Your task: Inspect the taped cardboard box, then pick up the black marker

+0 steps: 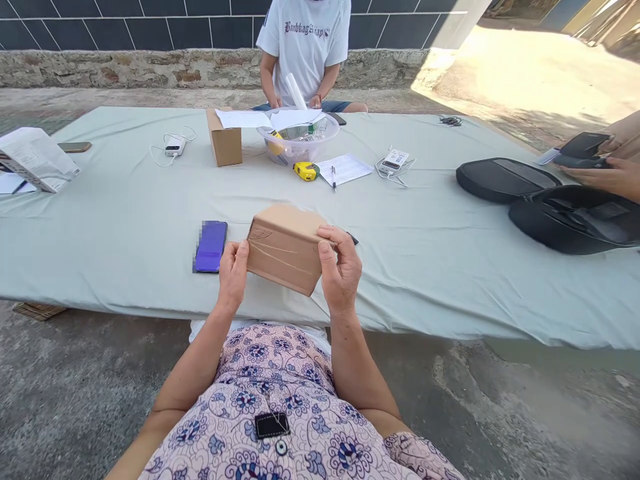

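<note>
A brown cardboard box [285, 257] is held tilted above the near edge of the table, between my two hands. My left hand [234, 270] grips its left end, thumb on the near face. At the right end, my right hand [341, 267] has its thumb on the near face and its fingers over the top edge. Creases or pale scratches run across the near face. Just past my right fingers, the dark tip of an object [353, 238] shows; what it is I cannot tell. A phone with a purple screen [211, 247] lies left of my left hand.
A pale cloth covers the table [125, 233]. Farther back stand another cardboard box [226, 143], a plastic basin [300, 148], a yellow tape measure [306, 171] and papers with a pen [334, 177]. An open black case [575, 217] lies right, near another person's hands. Someone sits opposite.
</note>
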Demonstrator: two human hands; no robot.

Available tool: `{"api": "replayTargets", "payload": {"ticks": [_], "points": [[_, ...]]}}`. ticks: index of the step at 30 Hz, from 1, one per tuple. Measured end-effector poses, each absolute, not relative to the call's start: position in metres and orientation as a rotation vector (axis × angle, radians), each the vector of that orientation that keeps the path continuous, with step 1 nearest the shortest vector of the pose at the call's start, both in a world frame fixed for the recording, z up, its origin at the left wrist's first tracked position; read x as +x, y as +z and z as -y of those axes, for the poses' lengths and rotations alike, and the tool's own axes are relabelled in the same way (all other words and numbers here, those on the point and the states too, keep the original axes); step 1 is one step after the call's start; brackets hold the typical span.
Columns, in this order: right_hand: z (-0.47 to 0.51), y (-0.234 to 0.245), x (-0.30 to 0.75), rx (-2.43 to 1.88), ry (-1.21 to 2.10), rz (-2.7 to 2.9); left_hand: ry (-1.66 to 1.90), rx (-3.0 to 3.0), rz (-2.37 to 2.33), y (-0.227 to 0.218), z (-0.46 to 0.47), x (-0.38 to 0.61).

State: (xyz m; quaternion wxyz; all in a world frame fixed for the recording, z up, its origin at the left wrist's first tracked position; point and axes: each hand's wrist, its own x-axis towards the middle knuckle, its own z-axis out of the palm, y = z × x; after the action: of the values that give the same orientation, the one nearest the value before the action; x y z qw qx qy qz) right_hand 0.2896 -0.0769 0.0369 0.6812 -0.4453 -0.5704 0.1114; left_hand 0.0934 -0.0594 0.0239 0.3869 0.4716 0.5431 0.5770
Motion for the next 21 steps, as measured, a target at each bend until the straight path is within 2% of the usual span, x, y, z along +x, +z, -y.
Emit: {"api": "replayTargets", "payload": {"ticks": [4, 11, 21], "points": [[0.075, 0.036, 0.293, -0.996, 0.293, 1.241, 1.382, 1.429, -1.468, 0.031, 0.063, 0.091], [0.077, 0.038, 0.287, -0.978, 0.209, 1.344, 1.411, 1.481, -1.330, 0.050, 0.054, 0.094], [0.081, 0.042, 0.280, -1.014, 0.224, 1.419, 1.447, 1.499, -1.379, 0.062, 0.053, 0.098]]}}
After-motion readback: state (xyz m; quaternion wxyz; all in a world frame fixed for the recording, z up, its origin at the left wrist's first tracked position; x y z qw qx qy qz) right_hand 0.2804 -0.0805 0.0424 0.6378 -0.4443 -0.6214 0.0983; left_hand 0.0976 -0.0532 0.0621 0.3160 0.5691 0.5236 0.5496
